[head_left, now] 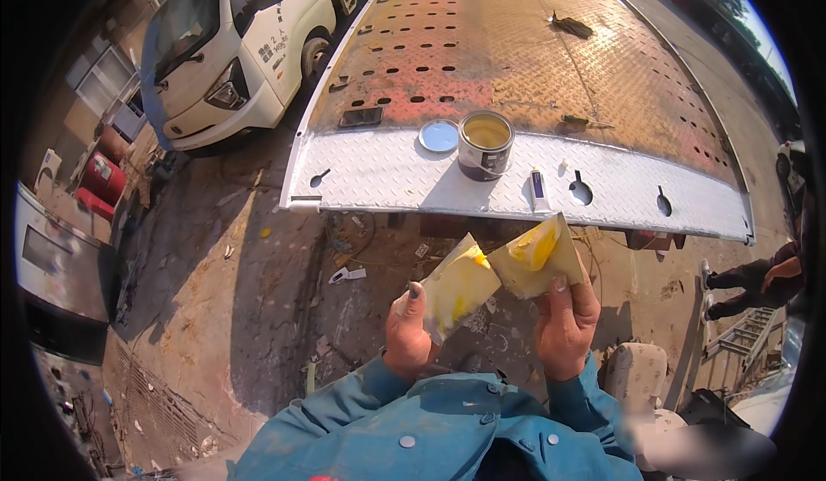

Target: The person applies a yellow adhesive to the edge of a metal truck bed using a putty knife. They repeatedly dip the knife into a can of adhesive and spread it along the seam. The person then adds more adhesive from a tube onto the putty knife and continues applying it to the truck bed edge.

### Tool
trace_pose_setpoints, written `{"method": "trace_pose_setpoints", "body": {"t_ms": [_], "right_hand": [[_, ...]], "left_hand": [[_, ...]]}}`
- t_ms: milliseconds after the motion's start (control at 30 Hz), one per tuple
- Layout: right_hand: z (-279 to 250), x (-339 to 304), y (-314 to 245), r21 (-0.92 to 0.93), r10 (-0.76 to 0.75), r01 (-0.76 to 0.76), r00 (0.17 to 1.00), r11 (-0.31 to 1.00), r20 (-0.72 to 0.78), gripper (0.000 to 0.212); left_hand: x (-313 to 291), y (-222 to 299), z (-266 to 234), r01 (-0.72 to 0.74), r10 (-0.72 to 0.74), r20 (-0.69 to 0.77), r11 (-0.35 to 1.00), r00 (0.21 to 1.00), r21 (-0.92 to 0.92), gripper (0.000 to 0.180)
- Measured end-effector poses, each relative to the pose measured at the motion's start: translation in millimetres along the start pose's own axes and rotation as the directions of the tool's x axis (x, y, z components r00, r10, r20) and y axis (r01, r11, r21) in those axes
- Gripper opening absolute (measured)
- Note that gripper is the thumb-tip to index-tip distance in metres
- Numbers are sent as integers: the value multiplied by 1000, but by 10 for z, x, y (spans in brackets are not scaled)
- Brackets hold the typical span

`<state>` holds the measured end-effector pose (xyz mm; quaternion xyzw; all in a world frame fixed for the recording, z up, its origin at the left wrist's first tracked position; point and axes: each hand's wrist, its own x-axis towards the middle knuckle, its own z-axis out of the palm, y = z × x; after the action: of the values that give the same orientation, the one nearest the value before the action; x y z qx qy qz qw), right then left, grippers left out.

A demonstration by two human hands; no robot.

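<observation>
My left hand (408,335) is closed on a flat, pale putty spreader (453,302), thumb on its face; yellow paste streaks it. In my right hand (567,326) is a second thin, squarish putty spreader (564,255), bearing a thick lump of yellow paste (533,246). The two spreaders meet or nearly meet at their inner edges, just in front of the truck bed. Beyond them, an open putty can (485,156) stands on the white tread-plate edge (379,167). Its round lid (439,136) lies to the left, and a small tube (539,190) to the right.
Rust-coloured, perforated truck bed (516,59) stretches away ahead, with a phone-like dark slab (361,117) and a dark rag-like thing (571,26) on it. A white truck (232,51) is parked left. At right are a person's legs (748,283), a ladder (744,336) and a patterned seat (637,369).
</observation>
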<state>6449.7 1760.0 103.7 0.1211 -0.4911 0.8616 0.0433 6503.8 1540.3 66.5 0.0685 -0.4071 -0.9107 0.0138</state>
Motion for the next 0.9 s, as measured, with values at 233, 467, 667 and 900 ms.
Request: {"method": "trace_pose_setpoints", "body": {"t_ms": [233,467,667,900], "right_hand": [[429,57,404,-654,-99,412,882,634,460,47],[1034,272,448,-756,-163,594,803,273,573,57],[1337,76,854,-651,62,663,681,370,729,60],[1787,507,974,-445,178,-12,925,896,334,29]], "left_hand": [[95,461,-288,121,-114,46,972,992,-201,77],[132,746,-644,2,13,-70,977,997,215,78],[307,938,-982,-205,213,-219,977,952,62,76],[128,1268,-1363,-471,545,107,590,832,656,66]]}}
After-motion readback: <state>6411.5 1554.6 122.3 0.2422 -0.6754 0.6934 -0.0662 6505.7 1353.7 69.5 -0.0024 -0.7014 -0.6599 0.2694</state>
